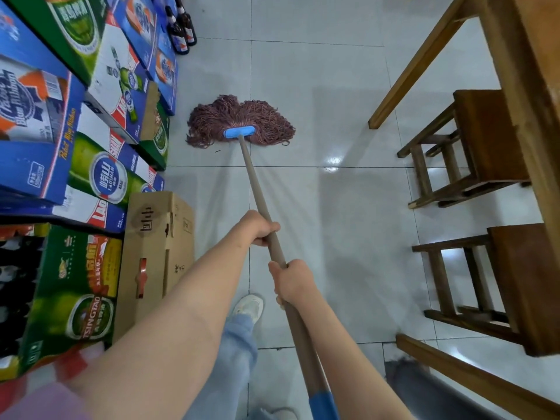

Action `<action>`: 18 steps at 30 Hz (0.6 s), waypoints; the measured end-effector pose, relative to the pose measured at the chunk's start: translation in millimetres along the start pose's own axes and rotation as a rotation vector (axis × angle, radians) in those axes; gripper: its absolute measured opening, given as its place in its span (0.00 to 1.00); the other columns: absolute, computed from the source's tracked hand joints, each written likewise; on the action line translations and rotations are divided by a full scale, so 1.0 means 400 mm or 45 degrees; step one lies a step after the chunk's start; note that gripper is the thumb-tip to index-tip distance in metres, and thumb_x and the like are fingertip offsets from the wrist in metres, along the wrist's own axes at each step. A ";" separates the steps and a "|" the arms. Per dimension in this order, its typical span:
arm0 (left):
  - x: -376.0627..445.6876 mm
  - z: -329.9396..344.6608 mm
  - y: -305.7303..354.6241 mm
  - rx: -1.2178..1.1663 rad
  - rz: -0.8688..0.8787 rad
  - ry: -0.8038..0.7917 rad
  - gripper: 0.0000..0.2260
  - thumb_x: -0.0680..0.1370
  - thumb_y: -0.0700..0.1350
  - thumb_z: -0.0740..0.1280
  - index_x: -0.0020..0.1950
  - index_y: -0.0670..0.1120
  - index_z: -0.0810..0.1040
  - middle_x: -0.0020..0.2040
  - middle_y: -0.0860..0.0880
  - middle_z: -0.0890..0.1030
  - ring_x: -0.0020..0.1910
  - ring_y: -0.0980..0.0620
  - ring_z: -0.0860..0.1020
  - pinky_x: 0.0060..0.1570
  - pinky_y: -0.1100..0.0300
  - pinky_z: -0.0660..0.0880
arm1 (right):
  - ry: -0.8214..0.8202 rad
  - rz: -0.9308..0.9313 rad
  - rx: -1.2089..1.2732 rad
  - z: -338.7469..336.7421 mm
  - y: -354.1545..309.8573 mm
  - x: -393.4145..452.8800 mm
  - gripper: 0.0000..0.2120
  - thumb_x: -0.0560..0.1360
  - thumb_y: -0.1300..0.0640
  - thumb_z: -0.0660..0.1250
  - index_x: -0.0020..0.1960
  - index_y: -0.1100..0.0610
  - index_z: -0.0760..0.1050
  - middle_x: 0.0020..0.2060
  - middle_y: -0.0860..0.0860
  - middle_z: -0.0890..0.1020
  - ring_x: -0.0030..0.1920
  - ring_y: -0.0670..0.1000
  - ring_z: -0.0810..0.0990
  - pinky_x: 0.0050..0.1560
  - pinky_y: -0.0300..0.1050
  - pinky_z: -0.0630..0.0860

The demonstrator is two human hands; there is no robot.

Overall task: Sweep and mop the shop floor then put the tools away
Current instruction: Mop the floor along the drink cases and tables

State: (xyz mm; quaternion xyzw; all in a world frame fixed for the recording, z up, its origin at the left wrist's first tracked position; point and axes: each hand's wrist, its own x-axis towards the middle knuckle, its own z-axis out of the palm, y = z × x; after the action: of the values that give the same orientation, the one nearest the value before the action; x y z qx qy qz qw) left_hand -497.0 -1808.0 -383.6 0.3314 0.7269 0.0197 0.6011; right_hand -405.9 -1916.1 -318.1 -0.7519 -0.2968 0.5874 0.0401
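Observation:
A mop with a reddish-brown string head (239, 121) and a blue clamp lies spread on the white tiled floor (333, 207), close to the stacked boxes. Its long tan handle (257, 192) runs back toward me and ends in a blue grip at the bottom of the view. My left hand (259, 227) grips the handle higher up the shaft. My right hand (291, 280) grips it just below, nearer my body. Wet streaks fan out on the tiles behind the mop head.
Stacked beer cartons (75, 131) and a brown cardboard box (154, 253) line the left side. Dark bottles (181, 28) stand on the floor at the back. A wooden table (521, 86) with two wooden stools (472, 147) under it fills the right. My white shoe (248, 307) is below.

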 end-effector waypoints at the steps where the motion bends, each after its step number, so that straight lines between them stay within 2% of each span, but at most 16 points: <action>1: -0.009 0.009 -0.010 0.004 -0.002 0.000 0.15 0.73 0.44 0.71 0.56 0.37 0.76 0.43 0.44 0.82 0.44 0.45 0.83 0.49 0.51 0.81 | -0.001 -0.008 -0.005 0.002 0.016 -0.006 0.13 0.77 0.50 0.60 0.47 0.61 0.68 0.39 0.57 0.76 0.25 0.53 0.72 0.27 0.40 0.70; 8: -0.105 0.112 -0.113 -0.011 0.024 0.012 0.15 0.73 0.43 0.71 0.55 0.37 0.76 0.45 0.42 0.82 0.44 0.45 0.83 0.48 0.51 0.81 | 0.019 -0.051 -0.059 0.010 0.177 -0.085 0.13 0.76 0.49 0.61 0.46 0.61 0.68 0.41 0.56 0.76 0.38 0.56 0.76 0.40 0.48 0.75; 13: -0.200 0.245 -0.210 -0.027 0.042 -0.024 0.14 0.73 0.43 0.70 0.54 0.37 0.75 0.46 0.42 0.83 0.44 0.45 0.83 0.48 0.51 0.81 | 0.022 -0.016 -0.065 -0.021 0.335 -0.186 0.13 0.78 0.50 0.60 0.46 0.61 0.66 0.39 0.57 0.75 0.25 0.54 0.73 0.25 0.39 0.70; 15: -0.239 0.299 -0.251 -0.026 0.029 -0.040 0.13 0.73 0.43 0.70 0.53 0.37 0.75 0.47 0.41 0.83 0.44 0.45 0.83 0.48 0.51 0.81 | 0.034 0.002 -0.060 -0.030 0.404 -0.224 0.13 0.78 0.50 0.60 0.45 0.60 0.66 0.39 0.57 0.75 0.25 0.53 0.73 0.23 0.39 0.69; 18: -0.291 0.372 -0.303 -0.029 0.032 -0.075 0.13 0.74 0.42 0.70 0.54 0.37 0.75 0.47 0.41 0.81 0.44 0.44 0.82 0.44 0.53 0.81 | 0.043 0.020 -0.041 -0.036 0.497 -0.272 0.13 0.78 0.51 0.60 0.43 0.61 0.66 0.33 0.55 0.72 0.23 0.52 0.72 0.19 0.36 0.67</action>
State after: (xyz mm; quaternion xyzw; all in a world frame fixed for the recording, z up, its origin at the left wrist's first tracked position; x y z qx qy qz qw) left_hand -413.8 -2016.6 -376.3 0.3340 0.7045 0.0257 0.6257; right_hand -327.9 -2128.6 -301.3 -0.7645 -0.2994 0.5702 0.0284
